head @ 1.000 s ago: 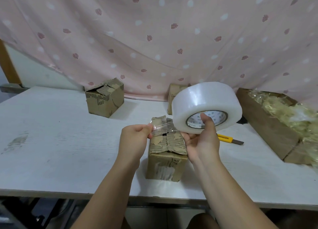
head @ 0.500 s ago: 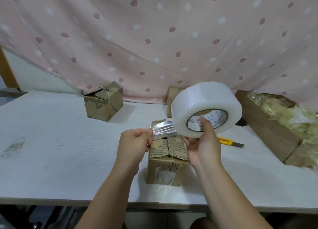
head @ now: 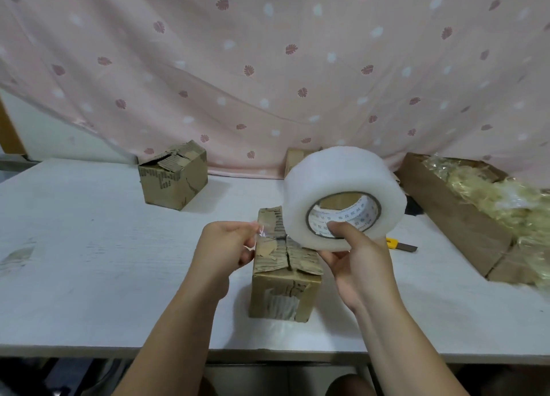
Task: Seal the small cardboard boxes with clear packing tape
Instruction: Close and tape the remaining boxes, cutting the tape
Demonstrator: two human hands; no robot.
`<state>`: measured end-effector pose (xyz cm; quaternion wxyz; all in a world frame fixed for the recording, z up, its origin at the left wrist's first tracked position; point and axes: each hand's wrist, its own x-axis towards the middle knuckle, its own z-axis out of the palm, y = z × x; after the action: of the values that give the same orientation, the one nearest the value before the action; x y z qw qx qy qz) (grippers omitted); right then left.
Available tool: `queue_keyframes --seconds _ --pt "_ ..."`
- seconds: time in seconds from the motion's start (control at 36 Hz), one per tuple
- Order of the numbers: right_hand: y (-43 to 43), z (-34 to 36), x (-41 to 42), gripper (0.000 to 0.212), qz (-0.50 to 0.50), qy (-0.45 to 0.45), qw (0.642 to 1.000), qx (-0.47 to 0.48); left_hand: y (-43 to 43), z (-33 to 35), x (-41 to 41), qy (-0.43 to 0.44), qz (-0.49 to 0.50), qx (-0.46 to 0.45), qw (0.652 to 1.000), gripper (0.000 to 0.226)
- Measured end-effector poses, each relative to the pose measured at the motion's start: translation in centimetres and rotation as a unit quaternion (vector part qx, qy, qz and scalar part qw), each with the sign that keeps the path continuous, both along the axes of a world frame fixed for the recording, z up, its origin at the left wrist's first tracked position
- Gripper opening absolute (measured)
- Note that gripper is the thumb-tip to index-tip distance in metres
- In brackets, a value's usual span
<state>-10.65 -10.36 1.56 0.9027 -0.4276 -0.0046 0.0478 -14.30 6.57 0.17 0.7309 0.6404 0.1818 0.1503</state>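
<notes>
Roll (head: 336, 181) tipped since last frame, core faces camera more. Right hand (head: 357, 264) grips roll, thumb in core. Left hand (head: 223, 247) pinches tape end (head: 262, 232), above unsealed near box (head: 285, 288). Step: drawing strip. Next: lengthen, press across flap seam.

The tape roll (head: 336, 175) is hiding most of the far box (head: 293, 159); the right hand (head: 357, 264) is covering part of the knife (head: 401, 246).

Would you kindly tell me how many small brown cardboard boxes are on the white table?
3. The near brown cardboard box stands front centre; the back-left box sits by the pink curtain; the third box is mostly hidden behind the translucent tape roll, which may hide more.
</notes>
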Motion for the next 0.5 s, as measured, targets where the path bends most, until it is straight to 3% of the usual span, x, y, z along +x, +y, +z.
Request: queue_keyframes --seconds 0.19,0.31,0.5 --pt "-0.2 -0.8 0.3 0.041 -0.004 0.044 0.999 0.027 0.2 0.2 0.0 0.011 -0.021 -0.043 0.999 0.037" --pt "-0.4 -1.3 0.3 0.026 -0.036 0.026 0.997 -0.058 -0.2 -0.1 -0.1 -0.001 0.01 -0.014 1.0 0.021" --pt "-0.5 -1.7 0.8 0.023 -0.043 0.053 0.997 -0.048 -0.6 -0.4 -0.4 -0.028 0.017 -0.019 0.999 0.022"
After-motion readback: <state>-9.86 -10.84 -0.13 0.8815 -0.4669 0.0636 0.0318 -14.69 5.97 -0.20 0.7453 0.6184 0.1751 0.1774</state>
